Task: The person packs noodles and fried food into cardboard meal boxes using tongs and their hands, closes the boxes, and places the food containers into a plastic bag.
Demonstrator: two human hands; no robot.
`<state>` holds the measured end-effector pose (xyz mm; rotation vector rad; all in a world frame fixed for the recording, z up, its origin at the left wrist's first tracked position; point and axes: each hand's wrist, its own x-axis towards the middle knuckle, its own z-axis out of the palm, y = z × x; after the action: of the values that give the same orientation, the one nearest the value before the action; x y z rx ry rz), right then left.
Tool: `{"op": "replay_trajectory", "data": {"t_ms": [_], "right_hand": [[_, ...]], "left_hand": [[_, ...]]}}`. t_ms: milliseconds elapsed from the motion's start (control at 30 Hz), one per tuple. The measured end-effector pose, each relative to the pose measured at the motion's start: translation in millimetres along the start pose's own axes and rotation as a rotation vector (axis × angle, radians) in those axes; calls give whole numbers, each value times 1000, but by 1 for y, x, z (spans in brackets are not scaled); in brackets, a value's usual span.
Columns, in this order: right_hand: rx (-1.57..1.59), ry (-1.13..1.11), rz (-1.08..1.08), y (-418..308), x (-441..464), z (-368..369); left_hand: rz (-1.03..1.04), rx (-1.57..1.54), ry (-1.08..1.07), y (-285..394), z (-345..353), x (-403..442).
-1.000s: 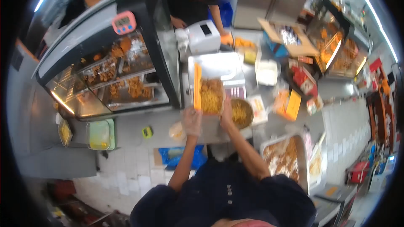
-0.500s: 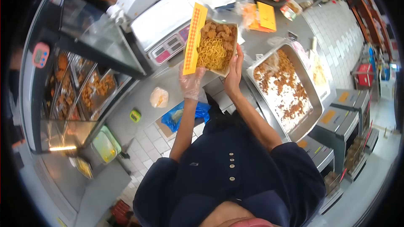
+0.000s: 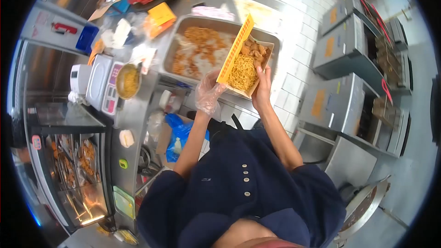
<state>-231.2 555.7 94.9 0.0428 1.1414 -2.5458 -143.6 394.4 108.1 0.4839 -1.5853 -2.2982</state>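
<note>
A yellow-lidded takeout box [image 3: 235,49], its lid folded up, is held between both my hands. Yellow noodles [image 3: 243,71] fill its near part, and browned fried chicken pieces [image 3: 255,50] lie at the far end. My left hand [image 3: 209,93], in a clear plastic glove, grips the box's left near corner. Bare, my right hand [image 3: 262,89] supports the right side, fingers along the wall. Behind and partly beneath the box in view is a large metal tray [image 3: 168,51] with brown crumbs and white powder.
On the left counter are a bowl of noodles [image 3: 128,81], a weighing scale [image 3: 110,93] and a small green timer [image 3: 123,163]. A heated display case [image 3: 73,131] holds fried food. Grey fryers [image 3: 331,103] line the right, across a tiled floor [image 3: 294,59].
My view has turned to the right. The box, still in both hands, has gone from beside the scale to in front of the metal tray. The noodle bowl now shows more plainly.
</note>
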Motion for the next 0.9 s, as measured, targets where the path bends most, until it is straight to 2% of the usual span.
{"op": "replay_trajectory", "data": {"t_ms": [67, 133, 167, 200, 267, 300, 367, 433, 467, 533, 567, 667, 733, 900], "right_hand": [[-128, 209, 24, -44, -5, -43], [-109, 306, -51, -85, -16, -87], [-89, 319, -82, -102, -20, -109], [-69, 335, -106, -114, -25, -132], [-45, 418, -146, -144, -31, -160], [-37, 420, -170, -159, -34, -170], [-35, 456, -186, -186, -35, -189], [21, 502, -214, -208, -27, -206], [26, 486, -226, -219, -22, -212], [2, 533, -210, -238, -8, -219], [12, 510, -226, -241, 1, -227], [11, 451, -232, -255, 49, -247], [7, 501, -171, -266, 80, -253], [-87, 281, -146, -291, 187, -278]], "left_hand": [[-26, -36, -47, -25, 63, -8], [-111, -17, -74, -61, 112, -12], [-127, 46, -222, -70, 129, -14], [-112, 47, -218, -78, 142, -16], [-212, 24, -446, -90, 170, -15], [-216, 271, -596, -67, 178, -18], [-196, 849, -898, -30, 160, -4], [-193, 789, -952, -14, 63, 40], [-155, 793, -711, -5, 28, 51], [35, 907, -46, -9, -7, 56], [92, 950, 121, -15, -19, 58], [42, 907, 154, -23, -45, 53], [6, 876, 174, -29, -51, 56], [89, 894, 492, -74, -29, 87]]}}
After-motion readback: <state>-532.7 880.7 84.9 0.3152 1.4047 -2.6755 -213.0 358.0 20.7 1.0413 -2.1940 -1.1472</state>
